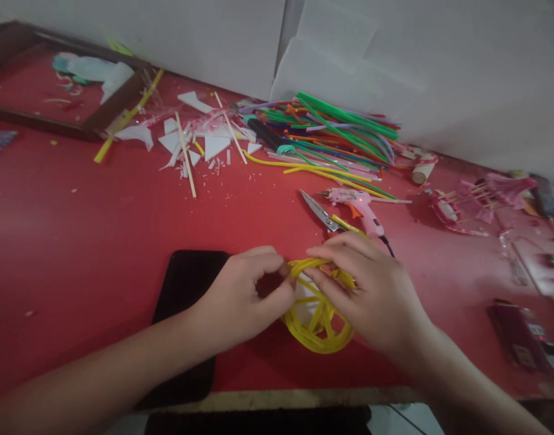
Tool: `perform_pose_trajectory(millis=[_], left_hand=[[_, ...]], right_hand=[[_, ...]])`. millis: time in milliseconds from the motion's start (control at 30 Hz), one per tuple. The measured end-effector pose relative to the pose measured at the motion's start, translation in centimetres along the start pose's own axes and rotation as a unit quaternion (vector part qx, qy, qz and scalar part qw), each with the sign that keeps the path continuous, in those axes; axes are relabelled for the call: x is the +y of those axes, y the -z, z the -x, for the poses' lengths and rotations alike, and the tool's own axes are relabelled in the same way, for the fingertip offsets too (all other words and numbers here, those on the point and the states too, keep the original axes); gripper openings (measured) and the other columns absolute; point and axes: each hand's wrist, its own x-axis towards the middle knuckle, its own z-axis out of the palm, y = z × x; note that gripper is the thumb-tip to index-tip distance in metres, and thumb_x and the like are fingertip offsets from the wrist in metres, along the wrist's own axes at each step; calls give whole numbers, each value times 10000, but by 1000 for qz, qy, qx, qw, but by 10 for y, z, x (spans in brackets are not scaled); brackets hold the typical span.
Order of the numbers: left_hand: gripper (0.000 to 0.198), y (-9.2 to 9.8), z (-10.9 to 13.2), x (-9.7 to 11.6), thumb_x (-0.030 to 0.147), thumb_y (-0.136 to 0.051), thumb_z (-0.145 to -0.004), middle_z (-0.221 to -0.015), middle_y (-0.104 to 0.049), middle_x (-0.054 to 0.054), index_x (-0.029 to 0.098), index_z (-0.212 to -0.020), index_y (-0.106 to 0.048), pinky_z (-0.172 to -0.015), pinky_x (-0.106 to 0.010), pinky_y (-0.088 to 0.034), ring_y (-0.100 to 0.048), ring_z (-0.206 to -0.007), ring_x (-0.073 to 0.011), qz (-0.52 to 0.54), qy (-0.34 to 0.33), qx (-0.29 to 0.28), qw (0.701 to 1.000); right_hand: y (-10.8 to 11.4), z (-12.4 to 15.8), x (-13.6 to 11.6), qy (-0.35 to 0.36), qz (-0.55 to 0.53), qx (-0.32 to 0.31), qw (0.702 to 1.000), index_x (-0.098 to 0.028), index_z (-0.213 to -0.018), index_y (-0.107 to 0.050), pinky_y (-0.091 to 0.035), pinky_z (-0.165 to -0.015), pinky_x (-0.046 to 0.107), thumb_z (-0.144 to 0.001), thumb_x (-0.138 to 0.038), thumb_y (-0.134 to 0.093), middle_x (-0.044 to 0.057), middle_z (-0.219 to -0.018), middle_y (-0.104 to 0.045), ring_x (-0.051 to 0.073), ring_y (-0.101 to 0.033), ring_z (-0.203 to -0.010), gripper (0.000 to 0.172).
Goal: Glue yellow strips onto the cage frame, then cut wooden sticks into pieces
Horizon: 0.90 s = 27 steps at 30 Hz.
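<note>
Head-height view, forward (and steeply down)

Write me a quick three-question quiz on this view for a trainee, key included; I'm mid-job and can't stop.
1. Multiple choice. What are the left hand and right hand both fingering?
A) the scissors
B) the yellow openwork piece
C) a wooden stick

2. True or false. The pink glue gun lies on the red tabletop, out of either hand's grip.

3. Short answer. Which hand is nearer the flat black object?

Key: 1. B. 2. True. 3. The left.
</note>
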Motion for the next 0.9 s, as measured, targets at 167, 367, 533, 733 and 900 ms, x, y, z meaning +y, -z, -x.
perform_pose_trajectory(millis=[167,367,533,733,900], left_hand=[[137,0,2,1,146,-534,-771,-638,-488,34,156,-634,-533,-522,-191,-360,-472,-578,-81,-2,12,-10,1000],[128,-1,3,3,176,-520,-759,-642,-489,35,162,-632,-518,-510,-197,-360,-467,-574,-89,37,50,-17,998],[113,0,3,3,155,-498,-734,-628,-480,41,163,-622,-513,-500,-195,-350,-451,-559,-86,68,74,-13,995],[125,-1,3,-1,152,-509,-785,-684,-509,29,161,-666,-545,-544,-195,-391,-486,-615,-92,60,43,8,997],[141,-2,3,2,139,-512,-791,-687,-530,24,161,-663,-566,-537,-186,-393,-502,-616,-88,44,37,14,998]], right_hand=[[2,3,-2,-8,-8,4,1000,-209,-906,-683,-488,-713,264,-877,-192,-592,25,-866,-646,138,-621,-819,97],[1,2,-2,-13,-5,10,1000,-219,-887,-679,-486,-708,277,-884,-206,-587,26,-850,-650,148,-619,-805,92],[-1,2,-6,26,0,47,999,-187,-840,-665,-466,-708,282,-866,-162,-602,32,-794,-635,146,-583,-765,73],[-2,13,-16,45,-33,57,997,-170,-843,-637,-471,-705,303,-858,-133,-604,41,-801,-631,155,-563,-759,52],[-6,26,-22,48,-82,56,994,-179,-884,-653,-499,-719,307,-833,-96,-626,27,-805,-639,146,-572,-759,100]])
